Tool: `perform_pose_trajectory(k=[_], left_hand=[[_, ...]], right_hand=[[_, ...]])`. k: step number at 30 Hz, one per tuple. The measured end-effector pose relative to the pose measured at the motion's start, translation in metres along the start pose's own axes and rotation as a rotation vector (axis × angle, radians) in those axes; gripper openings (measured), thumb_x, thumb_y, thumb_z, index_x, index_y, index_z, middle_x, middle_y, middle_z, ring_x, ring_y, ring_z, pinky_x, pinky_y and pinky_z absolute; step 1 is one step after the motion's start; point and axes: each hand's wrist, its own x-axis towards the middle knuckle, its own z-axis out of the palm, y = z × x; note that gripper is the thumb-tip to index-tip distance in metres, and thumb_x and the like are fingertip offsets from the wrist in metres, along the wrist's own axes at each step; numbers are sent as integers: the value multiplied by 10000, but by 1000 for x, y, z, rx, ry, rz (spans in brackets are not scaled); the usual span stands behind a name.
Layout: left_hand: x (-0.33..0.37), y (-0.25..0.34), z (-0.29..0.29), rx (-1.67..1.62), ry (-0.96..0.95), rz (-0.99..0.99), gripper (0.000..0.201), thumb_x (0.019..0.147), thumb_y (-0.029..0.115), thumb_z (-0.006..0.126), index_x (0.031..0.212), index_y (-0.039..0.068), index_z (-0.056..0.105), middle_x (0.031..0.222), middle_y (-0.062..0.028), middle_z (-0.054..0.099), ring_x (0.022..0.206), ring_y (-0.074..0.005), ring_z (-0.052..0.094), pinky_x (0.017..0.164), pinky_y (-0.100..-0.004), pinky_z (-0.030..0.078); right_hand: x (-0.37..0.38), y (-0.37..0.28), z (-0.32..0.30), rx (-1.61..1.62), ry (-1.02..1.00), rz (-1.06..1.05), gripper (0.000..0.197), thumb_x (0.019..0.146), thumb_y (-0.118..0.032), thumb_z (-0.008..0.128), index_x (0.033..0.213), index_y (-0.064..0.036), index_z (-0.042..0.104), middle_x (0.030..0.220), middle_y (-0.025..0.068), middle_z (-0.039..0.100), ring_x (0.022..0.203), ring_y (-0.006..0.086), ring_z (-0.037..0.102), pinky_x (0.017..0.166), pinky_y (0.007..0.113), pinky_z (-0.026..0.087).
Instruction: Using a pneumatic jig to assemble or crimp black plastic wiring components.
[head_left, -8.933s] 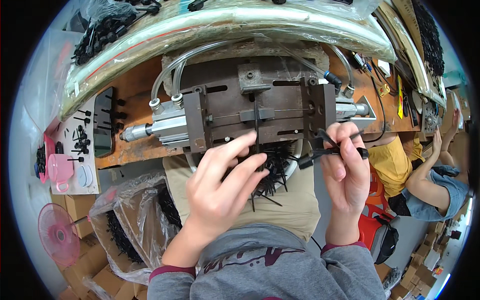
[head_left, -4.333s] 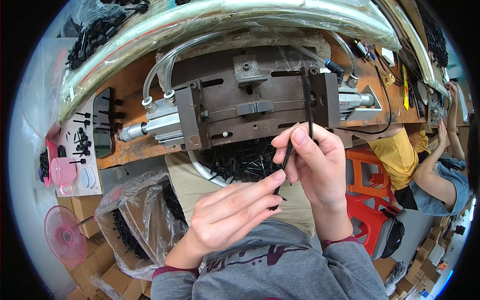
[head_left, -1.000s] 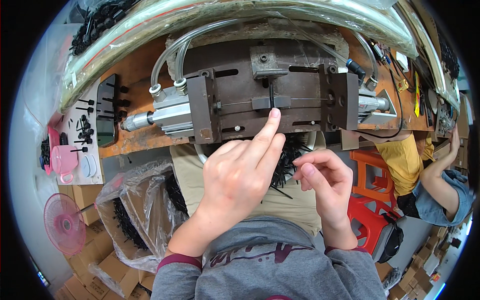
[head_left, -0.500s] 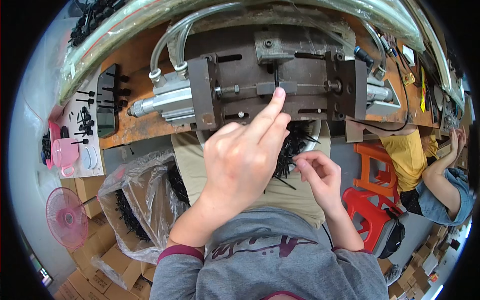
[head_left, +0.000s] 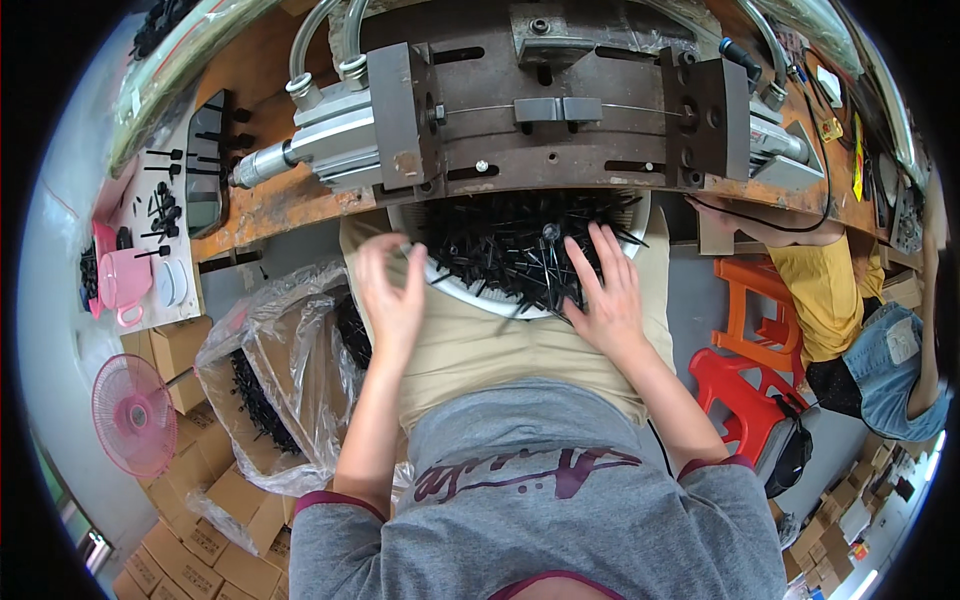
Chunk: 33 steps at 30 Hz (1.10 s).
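A white basin (head_left: 462,292) rests on my lap, heaped with thin black plastic parts (head_left: 500,250) that have stems and thicker heads. My left hand (head_left: 390,300), slightly blurred, is at the basin's left rim with thumb and fingers apart; whether it touches the rim I cannot tell. Fingers spread, my right hand (head_left: 608,300) reaches over the right side of the pile and touches the parts. Beyond the basin stands a dark metal clamping fixture (head_left: 460,135). Two small grey blocks (head_left: 558,109) sit side by side at its middle, on a thin rod.
Air cylinders (head_left: 335,140) with clear hoses flank the fixture on a wooden bench (head_left: 290,222). At left are a phone (head_left: 210,165), a pink cup (head_left: 122,280), a pink fan (head_left: 134,415) and a plastic-lined carton (head_left: 270,380). Stools (head_left: 735,395) and another person's yellow garment (head_left: 815,295) are at right.
My left hand has drawn back from the fixture's blocks to the basin's left rim. My right hand has moved onto the pile, fingers spreading. The dark stem at the blocks is gone.
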Motion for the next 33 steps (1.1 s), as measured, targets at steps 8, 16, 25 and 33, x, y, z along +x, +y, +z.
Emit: perform_pose_trajectory(k=[8,16,25,33], left_hand=[[54,-78,54,384,-292,-433,492,801,277,733,1199,26,588,1122,-228,659,1089,-388,610,965,-437,452],[44,-81,37,210,-380,-243,540,764,264,734,1221,20,584,1014,-240,681,978,-405,647,853,-454,517],[32,-61,24,323,-430,-317,590,771,315,711,1259,11,578,980,-271,676,963,-397,655,848,-447,521],[5,-60,22,174,-270,-177,574,815,269,716,1275,-39,564,1051,-227,614,798,-308,641,762,-423,510]], right_hand=[[46,7,35,-56,-60,-46,1111,529,-205,856,1494,-163,307,1496,224,287,1378,412,305,1055,540,293],[72,5,75,-210,108,178,995,569,-479,810,1350,9,434,1312,249,496,1244,400,457,1020,539,342],[97,-5,70,-230,-64,286,1016,603,-493,825,1418,-82,379,1393,230,396,1318,395,362,1029,584,314],[27,-14,-1,92,92,123,953,614,-258,858,1427,-100,386,1356,220,428,1243,394,423,1034,456,345]])
